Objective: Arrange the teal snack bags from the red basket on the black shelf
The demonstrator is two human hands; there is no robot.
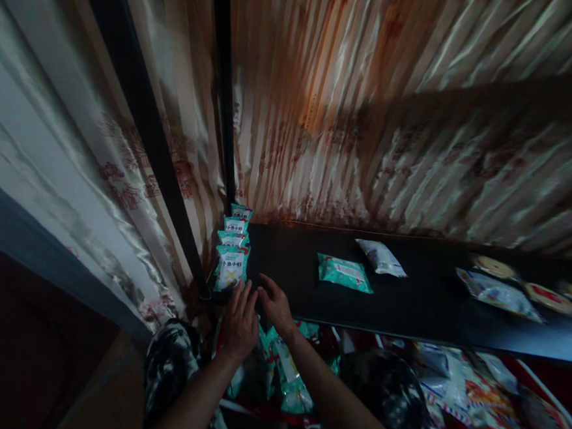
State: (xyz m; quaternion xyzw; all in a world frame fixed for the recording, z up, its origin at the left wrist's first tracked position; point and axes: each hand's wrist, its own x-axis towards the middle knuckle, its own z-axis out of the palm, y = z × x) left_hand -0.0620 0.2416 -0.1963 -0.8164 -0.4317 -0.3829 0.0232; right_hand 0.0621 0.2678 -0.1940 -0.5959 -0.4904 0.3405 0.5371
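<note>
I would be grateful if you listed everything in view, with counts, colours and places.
Row packets: at least four, green-and-white, shelf's left end
Flat packet: one, green, mid-shelf
Pale packet: one, whitish, right of it
Blurred packet: one, white-blue, farther right
Round items: several, pale, shelf's right end
Shelf: one, black, centre to right
Posts: two, black, left
Curtain: beige with red print, behind
Lower packets: uncountable, green and mixed, below shelf
Knees: two, dark-patterned, bottom
Left hand: one, bare, by front row packet
Right hand: one, bare, beside it
</note>
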